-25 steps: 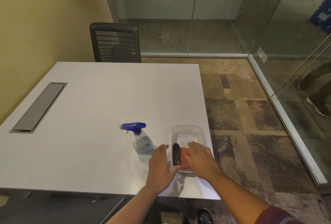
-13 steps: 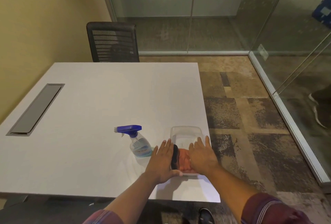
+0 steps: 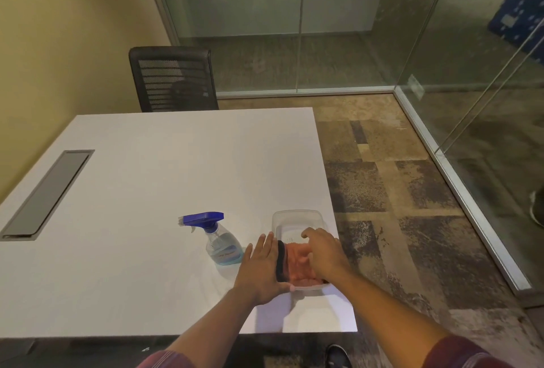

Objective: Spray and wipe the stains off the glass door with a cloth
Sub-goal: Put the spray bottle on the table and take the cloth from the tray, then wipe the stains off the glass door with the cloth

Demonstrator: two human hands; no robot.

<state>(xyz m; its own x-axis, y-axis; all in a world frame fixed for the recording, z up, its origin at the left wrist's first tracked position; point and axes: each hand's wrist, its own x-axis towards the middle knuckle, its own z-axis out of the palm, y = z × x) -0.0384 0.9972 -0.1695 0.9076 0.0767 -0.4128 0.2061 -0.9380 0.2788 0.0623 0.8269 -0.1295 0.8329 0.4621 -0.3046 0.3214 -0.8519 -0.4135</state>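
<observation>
A clear plastic container (image 3: 295,214) sits near the right front corner of the white table (image 3: 147,191). Inside it lie an orange cloth (image 3: 298,261) and a black item (image 3: 281,261) along its left wall. My right hand (image 3: 325,253) reaches into the container, its fingers curled down onto the orange cloth. My left hand (image 3: 262,270) lies flat with fingers spread against the container's left side. A spray bottle (image 3: 222,245) with a blue trigger head and blue liquid stands just left of my left hand. The glass door (image 3: 485,73) is off to the right.
A black mesh chair (image 3: 173,79) stands at the table's far edge. A grey cable hatch (image 3: 47,194) is set into the table at the left. Glass walls enclose the far and right sides. Someone's shoe (image 3: 537,211) shows beyond the right glass.
My right hand's fingers went from flat over the cloth to curled down on it. My left hand stayed beside the container. The view shifted slightly.
</observation>
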